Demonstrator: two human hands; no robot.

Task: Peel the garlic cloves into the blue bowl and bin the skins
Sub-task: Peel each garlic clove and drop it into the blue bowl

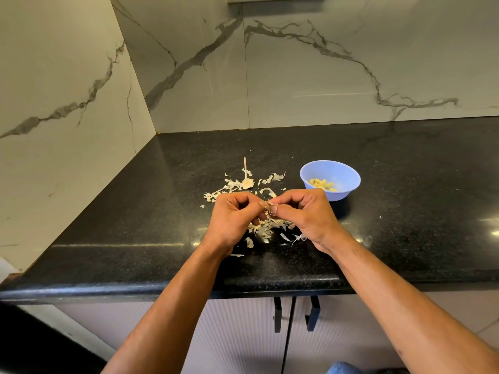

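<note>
1. Head view, hands: a clove (267,205) is pinched between the left hand (234,215) and the right hand (302,211), held above the counter (405,211) near its front edge. The fingers of both hands are curled in around it, and little of the clove can be made out. It is judged that the left steadies it while the right thumb and forefinger strip the skin.

2. Head view, skins: loose skins (266,228) are scattered beneath and beyond the hands, toward the middle of the counter. They seem to be left where they drop, to be gathered for the bin later. No bin is seen.

3. Head view, stalk: a bare stalk (246,176) with its root plate lies among the farther skins, toward the back wall.

4. Head view, bowl: the blue bowl (330,171) is set just beyond the right hand, apart from the skins, and peeled cloves (322,184) are held in it. It appears to be kept within easy reach for the next drop.
</note>
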